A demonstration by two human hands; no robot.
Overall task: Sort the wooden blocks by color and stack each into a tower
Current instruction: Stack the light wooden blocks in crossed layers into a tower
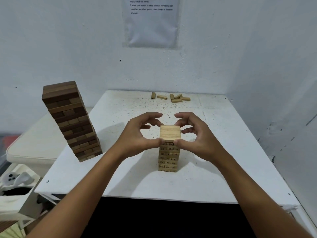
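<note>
A light wooden tower [169, 157] with printed numbers stands near the middle of the white table [120, 177]. Both hands frame its top layer [170, 133]. My left hand [137, 136] presses a thumb against the front left of that layer, fingers curled over the far side. My right hand [197, 134] mirrors it on the right, thumb on the front edge. A taller dark brown tower [72, 121] stands at the table's left edge. Several loose light blocks [173, 97] lie at the far edge by the wall.
White walls close the back and right sides of the table. A printed sheet [151, 21] hangs on the back wall. A cream cushioned seat [36, 143] sits left of the table, with clutter [15, 179] below it.
</note>
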